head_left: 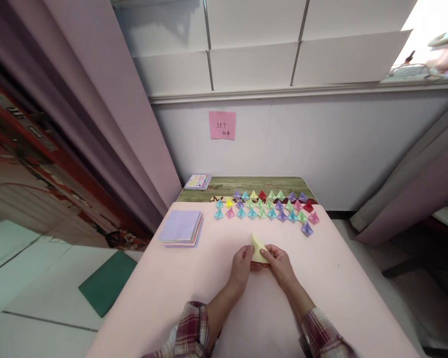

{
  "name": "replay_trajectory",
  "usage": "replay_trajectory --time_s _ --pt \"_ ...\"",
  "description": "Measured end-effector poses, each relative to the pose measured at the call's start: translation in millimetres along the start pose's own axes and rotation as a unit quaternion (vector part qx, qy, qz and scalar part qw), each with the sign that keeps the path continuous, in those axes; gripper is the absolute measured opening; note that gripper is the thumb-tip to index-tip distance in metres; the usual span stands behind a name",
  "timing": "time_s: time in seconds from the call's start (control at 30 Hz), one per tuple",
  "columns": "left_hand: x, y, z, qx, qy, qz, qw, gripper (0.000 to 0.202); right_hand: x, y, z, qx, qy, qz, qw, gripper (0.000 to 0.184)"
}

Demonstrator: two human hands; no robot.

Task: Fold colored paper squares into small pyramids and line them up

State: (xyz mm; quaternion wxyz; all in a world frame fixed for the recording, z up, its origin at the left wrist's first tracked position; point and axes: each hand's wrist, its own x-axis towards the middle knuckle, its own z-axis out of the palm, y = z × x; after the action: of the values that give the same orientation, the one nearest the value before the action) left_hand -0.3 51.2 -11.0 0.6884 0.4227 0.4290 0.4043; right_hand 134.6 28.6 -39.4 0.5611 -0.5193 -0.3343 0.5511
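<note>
A folded piece of pale yellow paper stands up between my two hands over the pink table cover. My left hand pinches its left lower edge, fingers closed on it. On the right lower edge my right hand grips the same paper. Beyond my hands lie rows of several small folded paper shapes in many colours. A stack of square coloured paper sheets, purple on top, rests to the left.
A pack of coloured paper lies at the table's far left corner on the wood-patterned surface. A pink sticky note is on the white wall. Curtains hang left and right. A green mat lies on the floor.
</note>
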Motion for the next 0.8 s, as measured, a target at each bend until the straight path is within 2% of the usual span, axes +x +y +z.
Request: replay_trajectory --time_s 0.3,0.5,0.67,0.8 --pt "7 -10 -6.0 0.07 0.025 -0.004 0.997 0.039 -3 -7 1 -0.007 -0.007 -0.014 1.0 0.042" --pt "5 -6 -6.5 0.072 0.008 0.002 0.997 0.038 -2 -5 0 -0.035 -0.009 -0.019 0.999 0.041" --pt "6 0 -11.4 0.056 -0.013 -0.044 0.997 0.039 0 -1 0 -0.039 -0.011 -0.014 0.999 0.039" --pt "13 10 -17.8 0.081 -0.026 -0.024 0.996 0.038 -2 -4 -2 -0.045 -0.039 -0.004 0.998 0.036"
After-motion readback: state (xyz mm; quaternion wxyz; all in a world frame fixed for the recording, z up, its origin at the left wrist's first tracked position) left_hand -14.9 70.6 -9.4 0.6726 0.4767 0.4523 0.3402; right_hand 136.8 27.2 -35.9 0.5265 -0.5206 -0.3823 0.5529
